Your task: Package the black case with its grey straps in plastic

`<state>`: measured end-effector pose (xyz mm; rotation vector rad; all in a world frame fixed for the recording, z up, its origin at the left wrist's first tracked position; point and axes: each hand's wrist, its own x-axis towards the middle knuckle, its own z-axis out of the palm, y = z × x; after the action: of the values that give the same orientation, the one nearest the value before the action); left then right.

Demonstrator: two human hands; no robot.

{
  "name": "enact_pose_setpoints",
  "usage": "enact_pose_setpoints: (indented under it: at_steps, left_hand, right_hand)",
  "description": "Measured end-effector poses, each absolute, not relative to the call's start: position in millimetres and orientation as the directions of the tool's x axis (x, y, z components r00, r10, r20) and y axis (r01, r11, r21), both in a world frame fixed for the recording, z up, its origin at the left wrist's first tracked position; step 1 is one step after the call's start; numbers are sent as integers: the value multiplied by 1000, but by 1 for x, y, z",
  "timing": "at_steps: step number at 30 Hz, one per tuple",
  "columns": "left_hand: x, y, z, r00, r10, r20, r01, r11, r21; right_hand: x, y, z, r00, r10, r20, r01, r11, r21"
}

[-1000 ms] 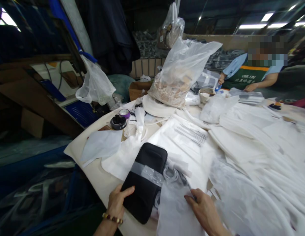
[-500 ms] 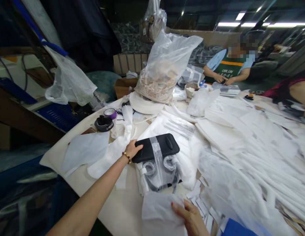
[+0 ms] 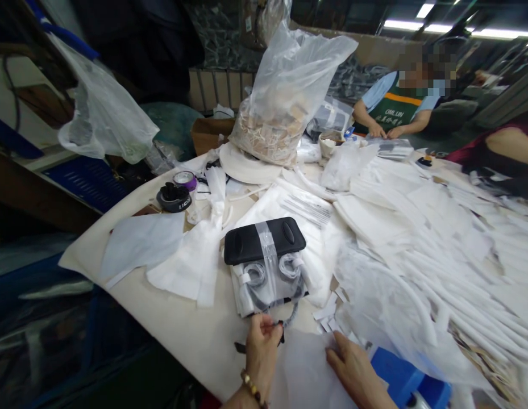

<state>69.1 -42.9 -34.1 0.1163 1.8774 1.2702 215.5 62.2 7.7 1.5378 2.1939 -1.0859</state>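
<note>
A black padded panel (image 3: 242, 245) with oval recesses is banded with clear tape to a grey-and-white bundle (image 3: 258, 301) with two plastic-wrapped coils, which looks like a folded bag. It lies on a white sheet stack. My left hand (image 3: 262, 343), wearing a bead bracelet, is just below the bundle's near edge. Its fingers pinch a grey strap (image 3: 292, 316) that runs out from the bundle, near a small black end piece. At the lower right, my right hand (image 3: 355, 366) grips the edge of a thin translucent white sheet (image 3: 308, 363) between thumb and fingers.
A big clear bag of scraps (image 3: 267, 125) stands behind. Tape rolls (image 3: 174, 197) sit at left. White cloth pieces (image 3: 395, 210) cover the right side, with a blue box (image 3: 395, 375) near my right hand. A co-worker in a green apron (image 3: 391, 111) works across the table.
My left hand has let go of the black panel's left end and come down to pinch the grey strap. My right hand has shifted right, still on the translucent sheet.
</note>
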Motion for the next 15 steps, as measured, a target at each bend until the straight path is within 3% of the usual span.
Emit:
enact_pose_setpoints:
  at_steps: [3,9,15]
  left_hand:
    - [71,-48,-35,-626,481,-613,-403,474,783]
    - [87,-49,-21,-343,554,-759,-542,543,641]
    - [102,-50,-10,-230,502,-833,-668,541,511]
  right_hand:
    - [207,61,1,-429,708,-561,840,84,-536]
    - [203,55,-17,-489,606,-627,658,-215,-721]
    - [188,33,-32,-625,420,-658,385,-568,-727]
